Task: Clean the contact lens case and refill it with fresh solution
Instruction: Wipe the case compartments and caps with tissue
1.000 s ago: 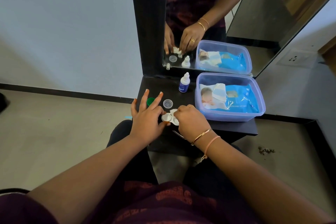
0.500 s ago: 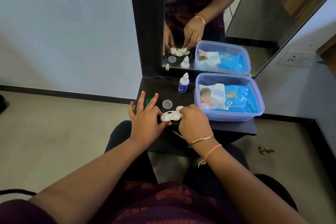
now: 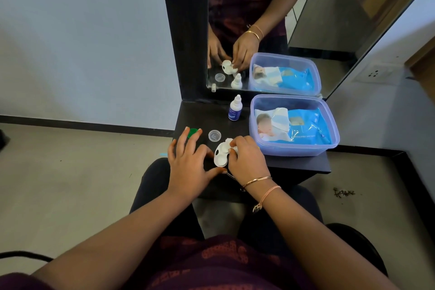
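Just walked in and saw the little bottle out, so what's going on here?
A person at a small dark shelf below a mirror holds a white contact lens case between both hands: right hand gripping it, left hand steadying it. The solution bottle stands untouched behind, with a clear cap and green cap set aside.

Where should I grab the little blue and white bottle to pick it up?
Grab the solution bottle around its blue middle, coming from the front left. It stands upright, its top is a thin nozzle, and the plastic tub sits close on its right.
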